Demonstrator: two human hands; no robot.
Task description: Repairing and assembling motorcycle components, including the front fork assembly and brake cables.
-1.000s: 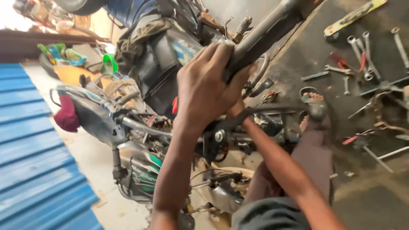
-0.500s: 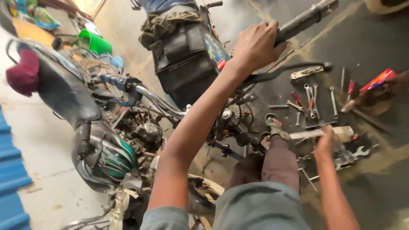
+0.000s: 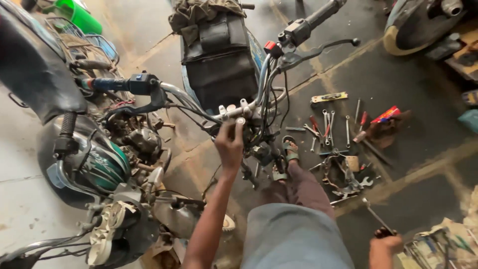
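- Head view, left hand (image 3: pixel 230 142): it reached up to the middle of the handlebar (image 3: pixel 199 102); its fingers (image 3: pixel 239 124) were pinched on a small pale bolt head (image 3: pixel 240 120) at the handlebar clamp (image 3: pixel 238 107); the forearm ran down toward the bottom edge of the frame.
- Head view, right hand (image 3: pixel 386 244): it sat low at the right, near the bottom edge; its fingers were clenched around the dark handle of a long tool (image 3: pixel 374 215); the thin metal shaft pointed up and left toward the floor (image 3: pixel 428 149); the tool tip hung clear of the other tools.
- Head view, motorcycle (image 3: pixel 219 55): it stood in front of the person, its black tank above the clamp; the right grip (image 3: pixel 326 11) pointed to the upper right, with a lever (image 3: pixel 318 50) just under it; the left grip (image 3: pixel 102 83) pointed left, beside a second motorcycle (image 3: pixel 89 164) with a green and white tank.
- Head view, floor: spanners (image 3: pixel 328 122) lay scattered to the right of the clamp; a red-handled screwdriver (image 3: pixel 363 119) lay among them; a heap of tools (image 3: pixel 343 177) lay nearer the person; the person's foot in a sandal (image 3: pixel 289 152) rested between the clamp and that heap; a green container (image 3: pixel 77 15) stood at the upper left.
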